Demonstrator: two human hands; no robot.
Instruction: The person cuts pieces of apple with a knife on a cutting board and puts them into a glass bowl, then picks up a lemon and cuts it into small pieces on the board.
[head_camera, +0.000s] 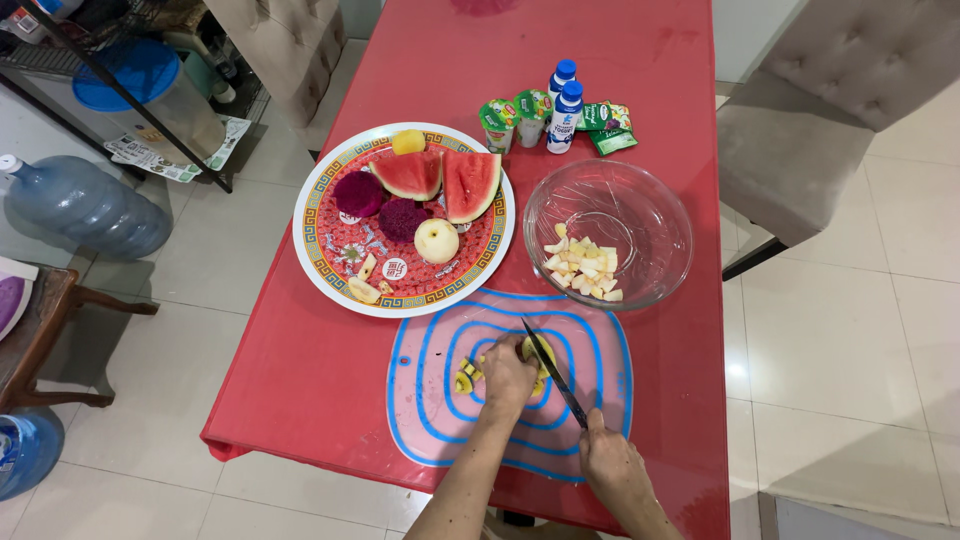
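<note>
left hand (508, 375) pins yellow fruit (541, 352) — knife (553, 373) in right grip (605, 455) just beside.

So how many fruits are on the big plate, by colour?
On the plate:
Red watermelon wedges: 2
Purple dragon fruit pieces: 2
Yellow fruit: 1
Pale peeled round fruit: 1
Total: 6, leaving out the small scraps near the plate's front edge.
</note>
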